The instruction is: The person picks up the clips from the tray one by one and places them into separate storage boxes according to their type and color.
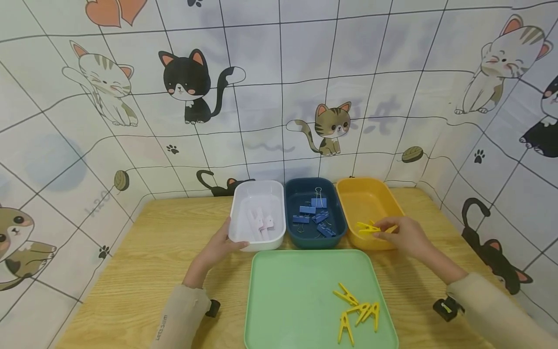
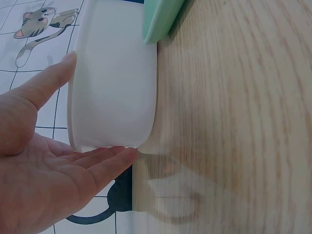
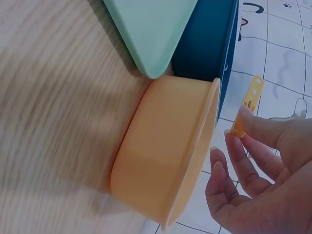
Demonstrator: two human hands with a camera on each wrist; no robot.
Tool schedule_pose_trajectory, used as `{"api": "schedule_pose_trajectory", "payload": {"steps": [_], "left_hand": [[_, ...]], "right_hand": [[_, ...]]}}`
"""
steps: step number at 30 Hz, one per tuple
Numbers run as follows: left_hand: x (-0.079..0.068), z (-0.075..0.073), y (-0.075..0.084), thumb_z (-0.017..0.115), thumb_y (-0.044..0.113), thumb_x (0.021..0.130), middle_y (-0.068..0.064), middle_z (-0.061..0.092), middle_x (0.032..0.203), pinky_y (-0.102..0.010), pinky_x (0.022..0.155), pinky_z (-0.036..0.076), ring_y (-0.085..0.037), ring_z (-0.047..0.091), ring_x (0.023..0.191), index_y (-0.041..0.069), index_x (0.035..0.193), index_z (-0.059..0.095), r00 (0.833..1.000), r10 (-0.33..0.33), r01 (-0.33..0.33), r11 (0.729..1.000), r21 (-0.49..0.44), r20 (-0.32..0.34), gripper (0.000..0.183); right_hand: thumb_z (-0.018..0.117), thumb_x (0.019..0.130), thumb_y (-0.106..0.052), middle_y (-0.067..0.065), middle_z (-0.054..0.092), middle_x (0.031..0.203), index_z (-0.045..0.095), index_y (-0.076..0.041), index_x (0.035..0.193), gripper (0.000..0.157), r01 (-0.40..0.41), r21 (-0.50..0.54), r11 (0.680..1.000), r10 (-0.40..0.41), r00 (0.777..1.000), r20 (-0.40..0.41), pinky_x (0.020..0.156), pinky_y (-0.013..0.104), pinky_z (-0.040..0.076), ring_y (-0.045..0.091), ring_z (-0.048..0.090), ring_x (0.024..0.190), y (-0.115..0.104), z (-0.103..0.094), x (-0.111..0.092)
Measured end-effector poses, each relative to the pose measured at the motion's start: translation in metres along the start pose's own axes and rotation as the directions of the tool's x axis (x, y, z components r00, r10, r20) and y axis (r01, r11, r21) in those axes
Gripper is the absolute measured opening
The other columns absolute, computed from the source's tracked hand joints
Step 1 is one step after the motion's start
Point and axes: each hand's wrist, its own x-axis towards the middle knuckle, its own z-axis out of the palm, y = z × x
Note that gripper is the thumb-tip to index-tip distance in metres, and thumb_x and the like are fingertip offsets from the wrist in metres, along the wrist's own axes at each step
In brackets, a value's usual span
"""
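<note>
A yellow clothespin [image 1: 368, 227] is pinched between the thumb and fingers of my right hand [image 1: 403, 236]. That hand holds it over the front part of the orange bin [image 1: 364, 194]; in the right wrist view the clothespin [image 3: 250, 105] is above the rim. My left hand [image 1: 220, 246] touches the near left corner of the white bin [image 1: 257, 191]. In the left wrist view its thumb rests at the rim and its fairly straight fingers [image 2: 105, 161] lie against the bin's end wall. Several yellow clothespins [image 1: 346, 327] lie at the right of the green tray [image 1: 296, 286].
Between the white and orange bins stands a dark blue bin [image 1: 298, 186] with several blue binder clips [image 1: 307, 210]. Several white and pinkish plastic pieces [image 1: 260, 223] lie in the white bin. The wooden table [image 1: 174, 228] backs onto a cat-patterned wall covering [image 1: 261, 106].
</note>
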Motion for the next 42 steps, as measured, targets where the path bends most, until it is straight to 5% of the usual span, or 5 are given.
{"api": "schedule_pose_trajectory", "payload": {"steps": [24, 42], "left_hand": [[0.000, -0.001, 0.000, 0.073, 0.005, 0.088, -0.027, 0.028, 0.155, -0.061, 0.111, 0.027, -0.045, 0.034, 0.137, 0.007, 0.159, 0.009, 1.000, 0.024, -0.024, 1.000, 0.007, 0.005, 0.095], [0.001, 0.000, 0.000, 0.074, 0.005, 0.088, -0.026, 0.028, 0.156, -0.059, 0.112, 0.027, -0.044, 0.036, 0.136, 0.007, 0.159, 0.009, 1.000, 0.015, -0.015, 1.000, 0.003, 0.007, 0.096]], "right_hand": [[0.075, 0.088, -0.016, 0.017, 0.069, 0.094, 0.070, 0.008, 0.109, 0.032, 0.006, -0.063, 0.998, -0.007, 1.000, -0.012, 0.071, 0.039, 0.053, 0.036, 0.062, 0.089, 0.019, -0.018, 0.025], [0.072, 0.091, -0.021, 0.022, 0.066, 0.098, 0.068, 0.008, 0.113, 0.037, -0.093, -0.098, 0.991, 0.093, 0.996, -0.003, 0.071, 0.041, 0.049, 0.042, 0.056, 0.098, 0.030, -0.029, 0.042]]}}
